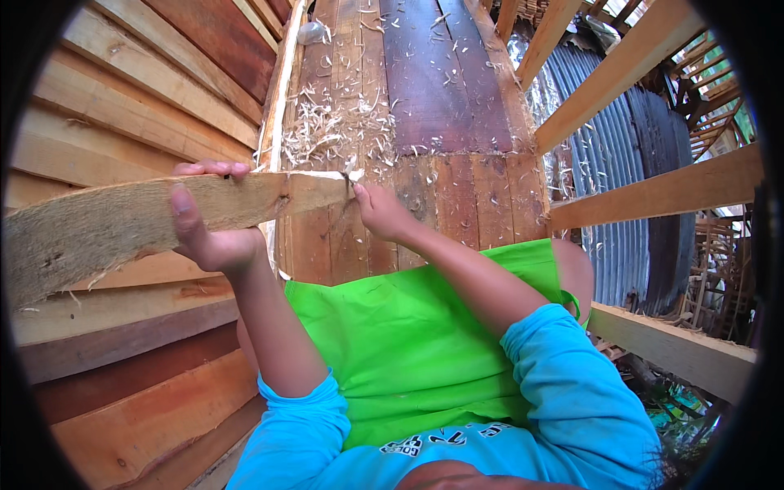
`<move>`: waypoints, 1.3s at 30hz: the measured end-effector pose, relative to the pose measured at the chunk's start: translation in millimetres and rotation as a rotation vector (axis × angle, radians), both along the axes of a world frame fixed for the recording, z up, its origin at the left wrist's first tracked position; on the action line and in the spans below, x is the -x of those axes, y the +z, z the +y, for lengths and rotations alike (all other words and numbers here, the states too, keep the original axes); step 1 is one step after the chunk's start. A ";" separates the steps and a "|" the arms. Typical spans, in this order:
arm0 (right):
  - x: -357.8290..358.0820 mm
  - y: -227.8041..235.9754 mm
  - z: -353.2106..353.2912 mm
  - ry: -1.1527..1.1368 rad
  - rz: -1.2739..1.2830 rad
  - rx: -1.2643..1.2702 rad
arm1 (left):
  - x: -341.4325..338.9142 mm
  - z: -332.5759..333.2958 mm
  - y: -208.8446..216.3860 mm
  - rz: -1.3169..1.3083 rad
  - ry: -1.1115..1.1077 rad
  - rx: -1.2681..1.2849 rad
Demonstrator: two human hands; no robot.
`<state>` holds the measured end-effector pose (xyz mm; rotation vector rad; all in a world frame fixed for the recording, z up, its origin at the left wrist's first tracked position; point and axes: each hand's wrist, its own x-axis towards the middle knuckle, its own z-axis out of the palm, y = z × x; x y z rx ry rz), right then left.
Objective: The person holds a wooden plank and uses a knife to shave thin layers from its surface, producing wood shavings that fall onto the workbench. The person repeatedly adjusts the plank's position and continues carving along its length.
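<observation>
A long, rough-edged wooden plank (98,216) reaches in from the left edge and ends in front of me, above the floor. My left hand (208,224) grips it from below, with the thumb up along its near face and fingertips showing over its upper edge. At the plank's narrow right end, my right hand (378,210) is closed, knuckles toward the wood. A small dark piece (347,181) shows beside its fingers against the plank's end; its kind is too small to tell. Pale, freshly cut wood shows along the upper edge there.
Curled wood shavings (335,131) lie on the board floor (457,196), thickest beyond the plank. A board wall (122,98) runs along the left. On the right are open timber rails (653,196) and corrugated metal sheets (604,114). A round clear object (311,33) sits far left.
</observation>
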<state>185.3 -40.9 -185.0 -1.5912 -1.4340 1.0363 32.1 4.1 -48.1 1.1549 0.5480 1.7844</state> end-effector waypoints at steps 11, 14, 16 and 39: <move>11.3 -9.6 5.0 -0.004 -0.015 0.020 | 6.0 3.4 -0.4 0.032 0.035 -0.013; 6.3 9.7 -7.8 0.056 -0.034 -0.152 | 6.3 -2.5 -1.3 0.005 0.033 0.012; -8.9 -13.1 5.2 0.007 -0.085 0.048 | -4.4 0.0 4.9 0.028 0.030 -0.016; 10.3 -39.3 4.7 -0.094 -0.075 0.118 | -1.4 -3.7 0.9 0.037 0.008 -0.005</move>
